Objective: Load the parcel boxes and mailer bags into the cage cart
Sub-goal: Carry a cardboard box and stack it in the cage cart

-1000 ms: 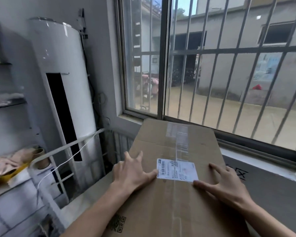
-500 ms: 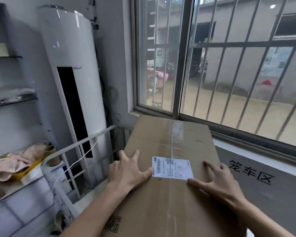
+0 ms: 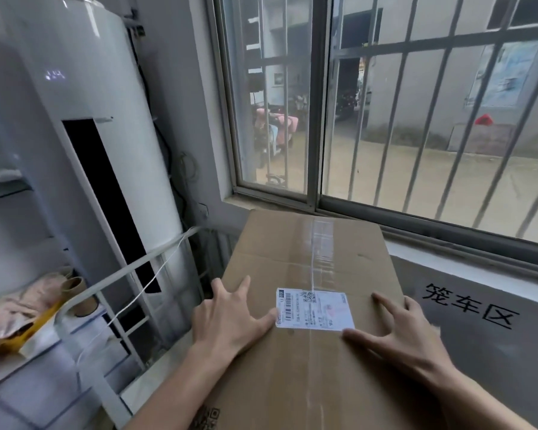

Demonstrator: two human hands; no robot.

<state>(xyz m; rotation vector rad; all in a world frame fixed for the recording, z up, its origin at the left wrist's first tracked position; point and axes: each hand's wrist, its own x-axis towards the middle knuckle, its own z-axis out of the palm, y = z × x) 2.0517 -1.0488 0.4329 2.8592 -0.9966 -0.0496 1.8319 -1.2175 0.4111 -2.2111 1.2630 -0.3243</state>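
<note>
Parcel box point(image 3: 308, 265) held flat under both hands, below the barred window point(image 3: 416, 119).
The left hand point(image 3: 230, 318) and right hand point(image 3: 407, 330) lie on the box top, fingers straight and spread, gripping nothing. Both thumbs touch the white shipping label point(image 3: 316, 308), which carries a barcode and a QR code; its text is too small to read. The cage cart rail point(image 3: 131, 268) runs just left of the box. The grey surface point(image 3: 494, 367) at right reads "笼车区".

The box point(image 3: 292, 249) is brown cardboard, closed, lying flat with its broad top up. 1 strip of clear tape point(image 3: 322, 243) runs along its middle seam, and 1 white barcode label point(image 3: 315, 309) sits on it. The cart point(image 3: 131, 268), of white tube rails, stands just left.
</note>
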